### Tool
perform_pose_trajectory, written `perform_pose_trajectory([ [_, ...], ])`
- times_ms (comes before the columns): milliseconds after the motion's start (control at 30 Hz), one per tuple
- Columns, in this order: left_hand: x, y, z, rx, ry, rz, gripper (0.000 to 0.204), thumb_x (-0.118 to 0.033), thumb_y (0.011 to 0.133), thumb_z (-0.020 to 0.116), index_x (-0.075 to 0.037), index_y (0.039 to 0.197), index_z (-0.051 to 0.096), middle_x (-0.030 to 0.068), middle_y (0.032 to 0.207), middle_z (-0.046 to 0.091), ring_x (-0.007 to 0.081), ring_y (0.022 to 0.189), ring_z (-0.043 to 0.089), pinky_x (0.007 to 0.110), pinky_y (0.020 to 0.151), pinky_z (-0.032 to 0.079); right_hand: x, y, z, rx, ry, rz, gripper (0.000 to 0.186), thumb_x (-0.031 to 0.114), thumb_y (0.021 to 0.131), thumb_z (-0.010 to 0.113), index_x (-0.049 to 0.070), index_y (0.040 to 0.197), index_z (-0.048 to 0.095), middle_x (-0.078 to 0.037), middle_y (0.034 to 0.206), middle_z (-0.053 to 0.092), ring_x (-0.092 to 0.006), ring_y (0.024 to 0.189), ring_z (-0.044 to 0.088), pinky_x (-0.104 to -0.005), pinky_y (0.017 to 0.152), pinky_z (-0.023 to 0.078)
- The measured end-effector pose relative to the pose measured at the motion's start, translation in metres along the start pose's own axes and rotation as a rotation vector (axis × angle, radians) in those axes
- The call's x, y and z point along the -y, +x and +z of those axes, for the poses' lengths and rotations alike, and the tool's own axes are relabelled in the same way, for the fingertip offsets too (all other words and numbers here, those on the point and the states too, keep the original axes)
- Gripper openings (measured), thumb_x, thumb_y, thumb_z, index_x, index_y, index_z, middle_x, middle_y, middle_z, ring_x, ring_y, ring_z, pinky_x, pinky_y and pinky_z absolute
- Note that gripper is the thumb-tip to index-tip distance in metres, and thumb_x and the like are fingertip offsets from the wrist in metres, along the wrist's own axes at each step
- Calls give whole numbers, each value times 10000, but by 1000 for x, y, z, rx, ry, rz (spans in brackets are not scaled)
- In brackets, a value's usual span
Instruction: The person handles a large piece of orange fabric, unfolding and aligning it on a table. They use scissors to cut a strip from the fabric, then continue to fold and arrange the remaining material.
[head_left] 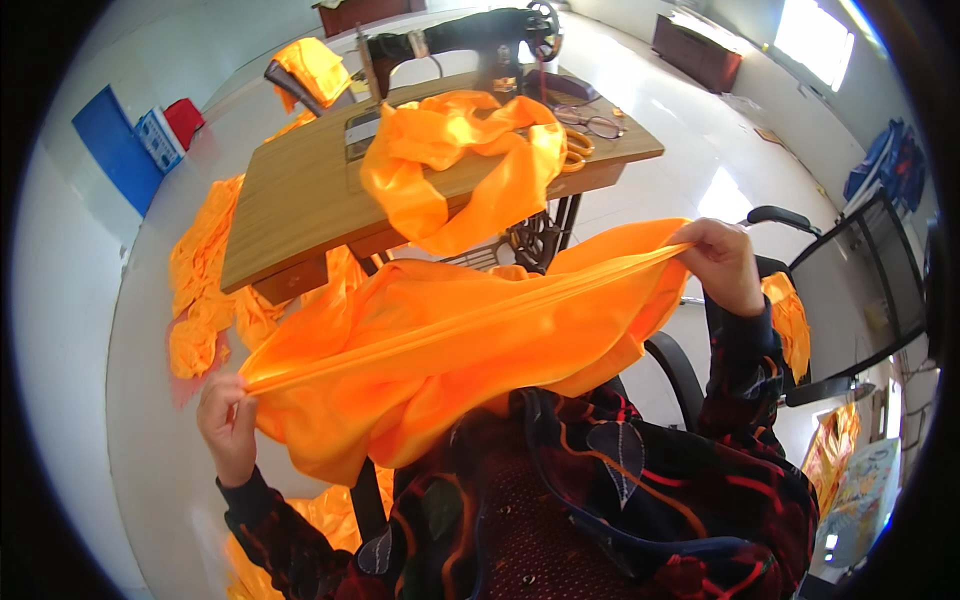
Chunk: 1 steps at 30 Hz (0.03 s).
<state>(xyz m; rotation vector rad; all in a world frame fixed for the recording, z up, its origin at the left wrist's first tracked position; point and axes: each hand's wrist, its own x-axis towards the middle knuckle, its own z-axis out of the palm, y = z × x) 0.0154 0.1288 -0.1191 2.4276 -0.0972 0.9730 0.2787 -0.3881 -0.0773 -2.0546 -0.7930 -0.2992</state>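
Observation:
A wide piece of shiny orange fabric (pixel 430 360) is stretched between my hands in front of my chest. My left hand (pixel 229 425) pinches one end at the lower left, fingers closed on the edge. Higher up at the right, my right hand (pixel 722 262) grips the other end. The edge between them runs taut in a slanting line, and the rest of the cloth sags in loose folds below. Beyond it, a looped orange fabric strip (pixel 425 165) lies on the wooden sewing table (pixel 290 200), partly hanging over its front edge.
A black sewing machine (pixel 455 45) stands on the table's far side. Orange-handled scissors (pixel 577 150) and eyeglasses (pixel 600 126) lie near its right end. Heaped orange cloth (pixel 205 260) sits on the floor at left. A black mesh chair (pixel 865 280) stands at right.

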Motion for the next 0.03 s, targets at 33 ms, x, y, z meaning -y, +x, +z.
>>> perform_pose_trajectory([
  [33, 3, -1, -1, -9, -18, 7, 112, -23, 796, 641, -32, 782, 531, 94, 876, 589, 233, 813, 553, 314, 781, 438, 3, 1, 1, 39, -4, 0, 71, -45, 818, 630, -29, 881, 656, -87, 815, 678, -139, 760, 663, -246, 728, 535],
])
